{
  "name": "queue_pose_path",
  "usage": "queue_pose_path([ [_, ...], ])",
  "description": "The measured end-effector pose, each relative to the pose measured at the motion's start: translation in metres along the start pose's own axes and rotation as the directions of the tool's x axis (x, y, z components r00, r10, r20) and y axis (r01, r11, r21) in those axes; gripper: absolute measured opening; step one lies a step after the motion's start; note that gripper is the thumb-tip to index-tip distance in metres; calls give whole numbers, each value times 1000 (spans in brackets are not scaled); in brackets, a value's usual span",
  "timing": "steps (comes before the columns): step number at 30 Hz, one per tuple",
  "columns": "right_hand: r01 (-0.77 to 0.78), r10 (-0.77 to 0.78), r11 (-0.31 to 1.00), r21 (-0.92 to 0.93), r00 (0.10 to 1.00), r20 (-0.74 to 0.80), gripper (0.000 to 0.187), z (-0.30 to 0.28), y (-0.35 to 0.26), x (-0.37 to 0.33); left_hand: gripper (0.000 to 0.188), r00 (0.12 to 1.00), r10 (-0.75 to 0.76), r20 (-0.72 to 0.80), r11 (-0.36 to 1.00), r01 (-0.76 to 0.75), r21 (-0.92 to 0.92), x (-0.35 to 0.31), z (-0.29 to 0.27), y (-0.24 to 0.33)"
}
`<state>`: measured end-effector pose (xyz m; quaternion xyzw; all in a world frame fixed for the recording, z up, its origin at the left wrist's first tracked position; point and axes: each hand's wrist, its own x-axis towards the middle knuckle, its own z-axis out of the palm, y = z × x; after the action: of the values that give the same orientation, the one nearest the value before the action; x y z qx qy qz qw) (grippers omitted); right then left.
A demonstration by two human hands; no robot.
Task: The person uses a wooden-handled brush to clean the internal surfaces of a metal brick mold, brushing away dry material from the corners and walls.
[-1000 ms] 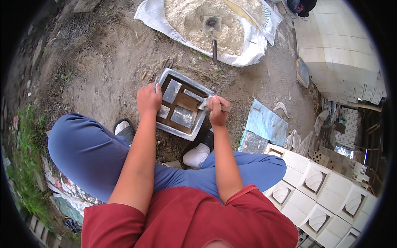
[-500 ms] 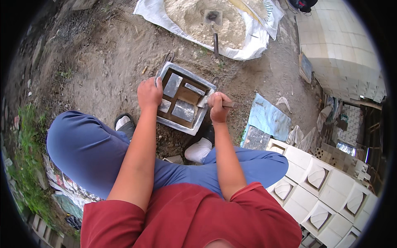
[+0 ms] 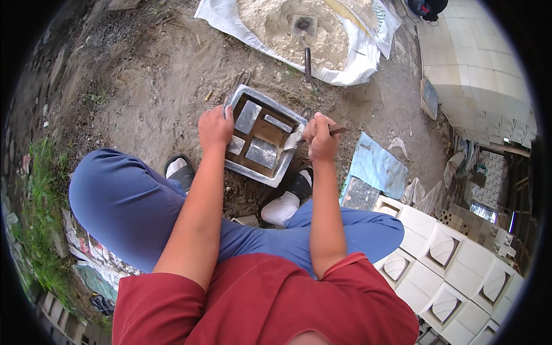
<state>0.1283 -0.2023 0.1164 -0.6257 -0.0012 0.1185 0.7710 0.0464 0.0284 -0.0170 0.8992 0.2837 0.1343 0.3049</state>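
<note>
Left hand [image 3: 216, 127] is clamped on the left rim of the grey mold [image 3: 275, 104], thumb at the rim; fingertips hidden. Right hand [image 3: 322, 137] is closed in a fist round the trowel [image 3: 294, 138], brown handle sticking out to the right, pale-smeared blade over the mold's right side.

Mold is on the dirt ground [image 3: 155, 98], center of the scene, just beyond and between the person's feet, turned at an angle. Box-shaped, raised rim. Inside: four flat-topped grey inserts with brown channels around them. Larger ones far left and near right, a narrow one far right, a small one near left, just beside the left hand. Wire loops at the far left and far right corners.

Far side, well apart from the mold: white sack [image 3: 230, 24] spread open under a heap of pale powder [image 3: 267, 29]. Square-plate tool [image 3: 307, 62] lies on it, dark handle toward the person.

Right: blue sheet [image 3: 376, 167] on the ground, grey panel [image 3: 360, 194] just near of it. Near right: rows of white blocks [image 3: 418, 220], some with square recesses.
</note>
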Motion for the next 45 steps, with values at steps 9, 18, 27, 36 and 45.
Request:
queue_pose_path([
  [9, -52, 53, 999, 15, 998, -46, 46, -11, 29, 1, 41, 999, -24, 29, 996, 22, 83, -2, 3, 1],
  [18, -127, 129, 991, 29, 988, -86, 45, -4, 15, 3, 40, 1000, 17, -10, 999, -16, 43, -1, 0, 7],
  [27, -141, 142, 990, 29, 988, -53, 46, -5, 15, 12, 39, 1000, 6, -7, 998, -5, 66, 0, 3, 2],
  [36, -135, 152, 983, 125, 979, -134, 44, -15, 28, 7, 41, 1000, 17, -13, 998, -16, 64, 2, 6, 1],
  [45, -140, 142, 990, 28, 985, -95, 50, -6, -5, 35, 41, 999, 30, -19, 998, -29, 47, 0, 3, 2],
])
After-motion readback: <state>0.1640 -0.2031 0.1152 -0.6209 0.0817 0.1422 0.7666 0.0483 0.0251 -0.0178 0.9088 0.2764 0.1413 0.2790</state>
